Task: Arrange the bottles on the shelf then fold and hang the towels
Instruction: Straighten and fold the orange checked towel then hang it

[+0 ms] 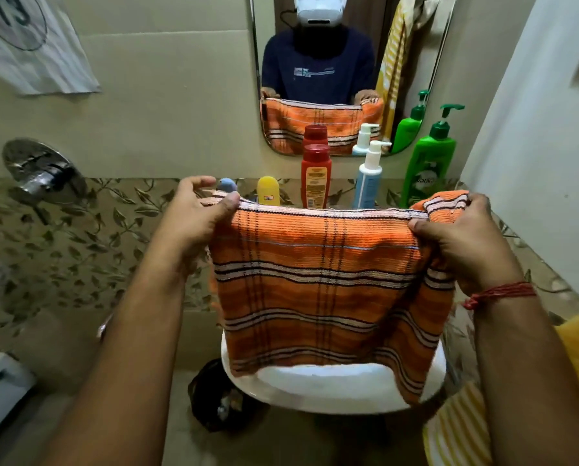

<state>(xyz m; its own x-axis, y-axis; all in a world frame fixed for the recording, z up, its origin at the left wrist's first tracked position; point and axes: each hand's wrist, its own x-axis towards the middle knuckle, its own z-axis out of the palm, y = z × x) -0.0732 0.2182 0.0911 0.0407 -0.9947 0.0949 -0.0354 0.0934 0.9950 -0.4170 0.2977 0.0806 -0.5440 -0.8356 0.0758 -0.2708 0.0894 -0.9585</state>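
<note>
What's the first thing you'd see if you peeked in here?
The orange striped towel, held up in the middle over the white sink by the left hand and the right hand. Behind it stand bottles, the tall green bottle brightest, at the right.

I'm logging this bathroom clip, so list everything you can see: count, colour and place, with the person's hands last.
towel: 1, orange striped, held over the sink
sink: 1, white, below the towel
red bottle: 1, shelf under the mirror
yellow bottle: 1, left of the red one
pump bottle: 1, white and blue, right of the red one
green pump bottle: 1, far right
mirror: 1, on the wall
tap valve: 1, chrome, left wall
left hand: pinches the towel's top left corner
right hand: grips the top right corner
</note>
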